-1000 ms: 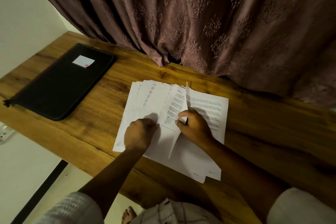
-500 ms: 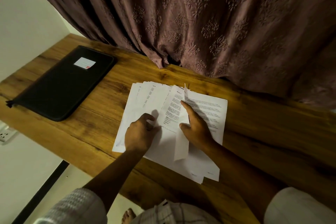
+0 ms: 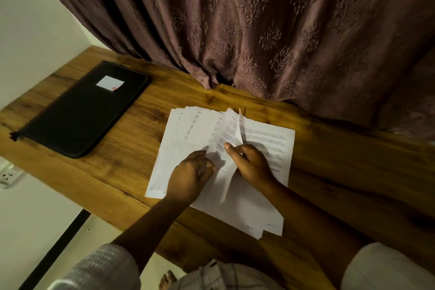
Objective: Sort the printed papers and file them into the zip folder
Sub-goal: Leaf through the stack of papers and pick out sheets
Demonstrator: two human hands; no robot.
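Observation:
Printed papers (image 3: 188,139) lie fanned out on the wooden table (image 3: 131,172), in front of me. One sheet (image 3: 227,129) stands lifted and curled between two piles. My right hand (image 3: 253,165) pinches this sheet, with the thumb on its printed face. My left hand (image 3: 188,179) rests on the left pile with its fingers curled, and its fingertips pinch the lifted sheet's left edge. The black zip folder (image 3: 82,113) lies shut at the far left of the table, with a white label on top.
A brown patterned curtain (image 3: 259,30) hangs along the table's back edge. A wall socket (image 3: 8,175) sits below the table's left side. The table's front edge runs under my forearms.
My right hand's fingers have curled back and now pinch the lifted sheet, which stands more upright. My left hand's fingers have reached right to the sheet's edge.

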